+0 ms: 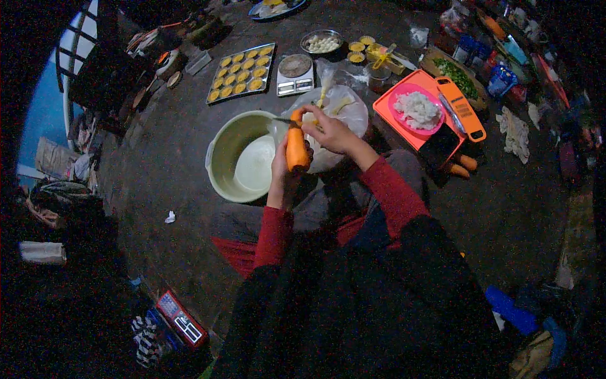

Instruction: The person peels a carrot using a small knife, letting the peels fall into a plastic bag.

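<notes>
My left hand (282, 162) holds a thick orange carrot (297, 150) upright by its side, the blunt dark end towards me. My right hand (326, 129) is at the far end of the carrot, its fingers on a small dark blade (285, 121) that lies across it; the tool's handle is hidden by the fingers. Beneath and to the left stands a pale green plastic basin (220, 182), with only its bare inside showing. A clear plastic bag (352, 111) with pale contents lies just beyond and under my right hand.
Beyond the basin are a tray of yellow tarts (241, 75), a kitchen scale (295, 78) and a bowl of small white balls (322, 43). At right, an orange board (386, 105) bears a pink plate of white shreds (416, 111) and an orange grater (461, 109), near more carrots (464, 166).
</notes>
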Demonstrator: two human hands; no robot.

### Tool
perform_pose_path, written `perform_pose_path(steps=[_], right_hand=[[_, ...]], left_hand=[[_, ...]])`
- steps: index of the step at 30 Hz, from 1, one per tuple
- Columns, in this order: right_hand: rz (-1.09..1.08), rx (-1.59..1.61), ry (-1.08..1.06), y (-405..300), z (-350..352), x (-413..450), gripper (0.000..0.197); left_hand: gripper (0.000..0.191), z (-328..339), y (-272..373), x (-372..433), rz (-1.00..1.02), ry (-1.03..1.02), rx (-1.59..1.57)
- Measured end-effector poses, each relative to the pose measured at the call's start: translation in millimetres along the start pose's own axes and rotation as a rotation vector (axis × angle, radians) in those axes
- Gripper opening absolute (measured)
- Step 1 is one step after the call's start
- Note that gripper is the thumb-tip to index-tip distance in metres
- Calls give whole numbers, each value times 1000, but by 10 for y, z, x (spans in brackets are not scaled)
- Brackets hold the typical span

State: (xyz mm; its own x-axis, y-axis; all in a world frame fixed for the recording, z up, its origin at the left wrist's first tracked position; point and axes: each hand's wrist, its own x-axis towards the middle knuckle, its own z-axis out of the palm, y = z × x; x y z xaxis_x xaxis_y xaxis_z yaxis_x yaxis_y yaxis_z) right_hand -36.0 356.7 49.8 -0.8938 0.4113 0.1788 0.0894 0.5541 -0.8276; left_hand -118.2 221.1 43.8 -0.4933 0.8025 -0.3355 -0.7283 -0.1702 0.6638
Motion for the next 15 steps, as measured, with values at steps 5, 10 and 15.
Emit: perform_pose_path(steps=[5,10,15], right_hand=[[86,29,-25,81,-25,31,54],[5,-26,8,107,-4,72,52],[5,-12,11,71,-10,71,49]], left_hand=[[32,29,-1,-31,-39,9,-3],[32,44,-11,-25,-45,9,-105],[32,61,-8,-73,-22,-26,-92]])
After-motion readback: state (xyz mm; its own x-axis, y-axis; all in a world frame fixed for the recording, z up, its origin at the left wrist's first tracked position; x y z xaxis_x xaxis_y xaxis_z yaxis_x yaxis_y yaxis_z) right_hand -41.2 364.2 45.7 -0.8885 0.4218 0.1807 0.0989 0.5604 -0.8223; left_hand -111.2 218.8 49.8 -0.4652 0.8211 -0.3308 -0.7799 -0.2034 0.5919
